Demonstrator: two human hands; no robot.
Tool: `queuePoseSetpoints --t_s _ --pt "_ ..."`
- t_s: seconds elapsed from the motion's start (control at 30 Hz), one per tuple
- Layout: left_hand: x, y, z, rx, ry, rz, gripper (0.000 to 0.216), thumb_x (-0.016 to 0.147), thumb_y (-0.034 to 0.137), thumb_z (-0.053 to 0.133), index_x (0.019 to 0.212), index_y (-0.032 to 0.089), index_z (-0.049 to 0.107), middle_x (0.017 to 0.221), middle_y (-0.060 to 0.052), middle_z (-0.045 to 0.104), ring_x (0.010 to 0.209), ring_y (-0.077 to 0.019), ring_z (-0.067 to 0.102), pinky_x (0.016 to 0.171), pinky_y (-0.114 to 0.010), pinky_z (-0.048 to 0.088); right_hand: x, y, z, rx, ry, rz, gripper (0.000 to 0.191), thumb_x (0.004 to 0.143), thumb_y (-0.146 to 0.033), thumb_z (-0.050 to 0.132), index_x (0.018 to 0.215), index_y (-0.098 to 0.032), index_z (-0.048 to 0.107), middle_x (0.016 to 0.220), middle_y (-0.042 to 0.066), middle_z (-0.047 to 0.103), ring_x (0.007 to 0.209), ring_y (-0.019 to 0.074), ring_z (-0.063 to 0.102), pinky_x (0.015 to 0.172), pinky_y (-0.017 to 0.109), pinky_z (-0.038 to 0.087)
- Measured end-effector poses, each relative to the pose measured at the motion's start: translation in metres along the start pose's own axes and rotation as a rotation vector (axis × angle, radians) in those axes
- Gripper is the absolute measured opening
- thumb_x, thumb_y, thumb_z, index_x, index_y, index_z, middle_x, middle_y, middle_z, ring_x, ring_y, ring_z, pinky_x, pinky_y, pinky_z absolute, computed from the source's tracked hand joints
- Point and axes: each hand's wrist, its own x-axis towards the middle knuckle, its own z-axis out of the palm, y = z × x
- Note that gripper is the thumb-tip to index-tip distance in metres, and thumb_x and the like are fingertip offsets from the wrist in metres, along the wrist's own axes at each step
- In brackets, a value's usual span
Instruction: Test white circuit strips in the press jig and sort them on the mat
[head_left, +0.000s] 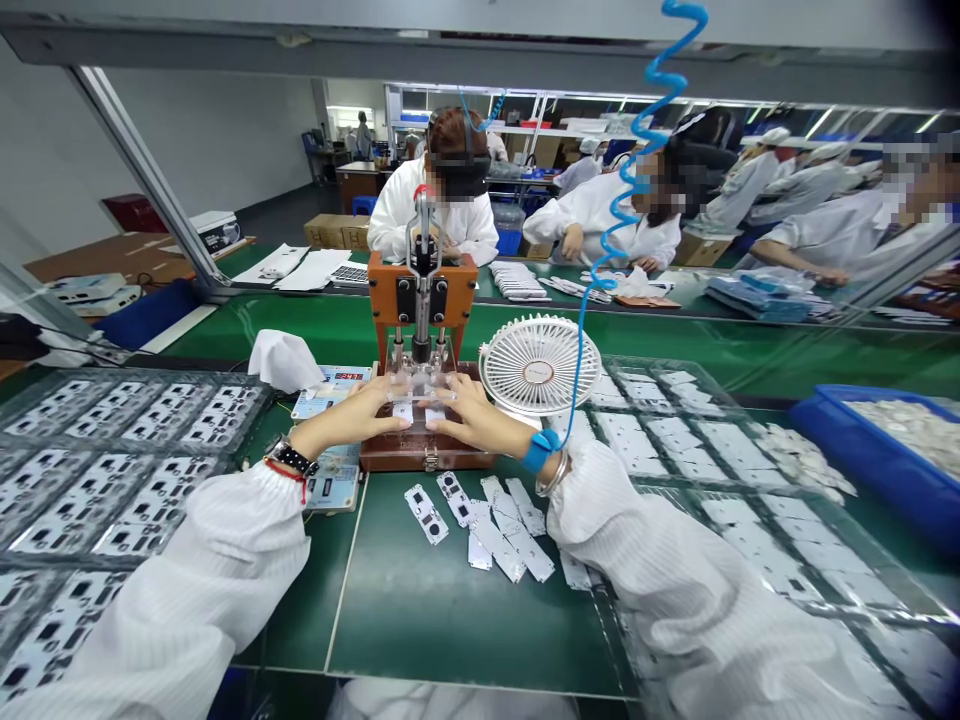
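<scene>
My left hand (367, 405) and my right hand (469, 410) rest side by side on the base of a small orange-and-brown hand press (422, 290). Fingertips of both hands touch small white flat parts (420, 410) lying on the press bed under the ram. The fingers lie stretched out and pressed down on the parts. My right wrist wears a blue strap (540, 450) with a coiled blue cord (622, 200) rising from it. Several white flat parts (495, 525) lie loose on the green mat in front of the press.
Clear trays of parts lie left (112, 450) and right (720, 450). A small white fan (538, 365) stands right of the press, a blue bin (877, 450) far right, a white cloth (283, 358) and a counter unit (334, 440) left. Other people in white coats sit across the bench.
</scene>
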Motion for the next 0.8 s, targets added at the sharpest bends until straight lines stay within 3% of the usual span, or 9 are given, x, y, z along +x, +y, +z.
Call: queuePoseSetpoints --t_s 0.1,0.27,0.6,0.8 --pt "-0.003 -0.001 0.001 0.033 -0.023 -0.011 0.051 0.091 0.048 0.048 0.137 0.024 0.045 0.149 -0.008 0.036 0.137 -0.029 0.03 0.111 -0.047 0.024 0.0 0.002 0.001 0.021 0.023 -0.001 0.043 0.092 -0.044 0.049 0.132 -0.026 0.049 0.126 0.011 0.047 0.118 0.0279 0.039 0.098 0.048 0.037" --pt "-0.006 0.004 0.0 0.068 -0.028 -0.011 0.052 0.094 0.049 0.041 0.141 0.027 0.039 0.15 -0.006 0.034 0.137 -0.0279 0.03 0.112 -0.047 0.022 -0.001 0.003 0.0 0.01 0.022 -0.032 0.037 0.093 -0.042 0.048 0.127 -0.028 0.054 0.127 0.01 0.047 0.117 0.0275 0.039 0.097 0.047 0.038" --pt "-0.005 0.009 0.015 0.182 0.037 -0.054 0.047 0.098 0.04 0.033 0.142 0.023 0.038 0.15 -0.006 0.035 0.14 -0.0255 0.023 0.114 -0.048 0.014 0.003 -0.008 -0.008 -0.29 -0.001 -0.113 0.042 0.094 -0.047 0.042 0.122 -0.022 0.06 0.127 0.014 0.052 0.119 0.033 0.038 0.095 0.049 0.036" --pt "0.005 0.023 0.02 0.213 0.033 -0.035 0.049 0.098 0.043 0.036 0.142 0.023 0.037 0.149 -0.006 0.036 0.14 -0.0248 0.024 0.115 -0.045 0.011 -0.003 0.002 -0.012 -0.077 0.051 -0.054 0.038 0.097 -0.036 0.042 0.129 -0.018 0.051 0.125 0.013 0.053 0.117 0.0285 0.043 0.096 0.047 0.039"
